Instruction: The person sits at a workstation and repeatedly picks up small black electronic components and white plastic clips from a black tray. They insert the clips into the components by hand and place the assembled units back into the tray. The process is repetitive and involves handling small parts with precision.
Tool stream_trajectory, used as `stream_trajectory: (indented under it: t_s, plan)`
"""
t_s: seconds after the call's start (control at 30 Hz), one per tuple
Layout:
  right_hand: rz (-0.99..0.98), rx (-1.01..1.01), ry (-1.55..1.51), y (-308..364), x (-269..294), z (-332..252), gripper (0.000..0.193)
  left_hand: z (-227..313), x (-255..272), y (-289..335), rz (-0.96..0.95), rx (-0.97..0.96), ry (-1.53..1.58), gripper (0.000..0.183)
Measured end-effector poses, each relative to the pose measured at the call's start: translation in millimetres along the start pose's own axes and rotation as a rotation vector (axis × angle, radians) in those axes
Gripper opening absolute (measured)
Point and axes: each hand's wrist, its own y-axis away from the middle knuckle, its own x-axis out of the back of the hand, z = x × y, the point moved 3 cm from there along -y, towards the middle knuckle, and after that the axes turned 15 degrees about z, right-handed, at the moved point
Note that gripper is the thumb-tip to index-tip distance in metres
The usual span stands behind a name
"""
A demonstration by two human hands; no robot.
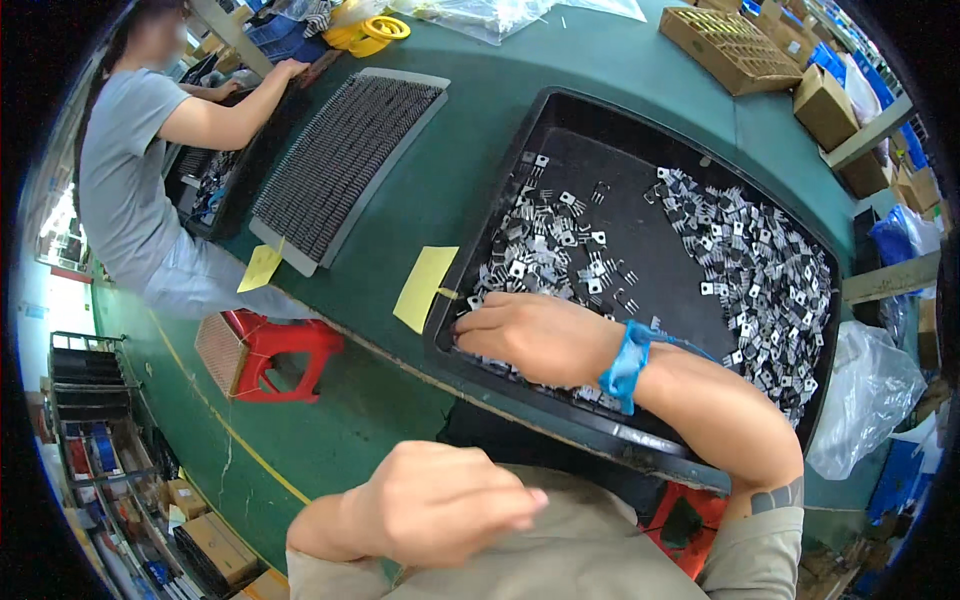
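A large black tray (607, 175) on the green table holds many small loose electronic components, black-bodied with silver tabs and thin leads. One heap of components (770, 285) fills the tray's right side; a looser pile of components (540, 250) lies at the left. My right hand (535, 335) is over the tray's near left corner, fingers together and bent downward, fingertips against the corner wall. Around that wrist goes a blue strap (626, 366) with a cord. In front of my body, off the table, my left hand (440, 505) is closed; what its fingers hold, if anything, is hidden.
Left of the tray lies a flat grey board (350, 160) with dense rows of dark parts. Yellow paper slips (425, 290) rest near the table edge. A co-worker (150, 150) works at the far left beside a red stool (285, 350). Plastic bags (868, 395) are at right.
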Motion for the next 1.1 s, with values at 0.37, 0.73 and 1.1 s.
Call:
stream_trajectory:
  t_s: [0.37, 0.73, 1.1]
  plan:
    - [-0.058, -0.037, -0.055, -2.1, 33.8, 3.0, 0.033, -76.5, 21.3, 22.1, 0.232, 0.266, -0.023, 0.014]
    - [-0.090, 0.033, 0.241, -14.6, -8.8, 5.1, 0.013, -82.7, 21.3, 30.3, 0.257, 0.364, -0.011, 0.006]
    - [-0.175, 0.011, 0.307, -13.3, -16.9, 1.9, 0.013, -77.2, 22.1, 42.8, 0.272, 0.390, -0.014, 0.007]
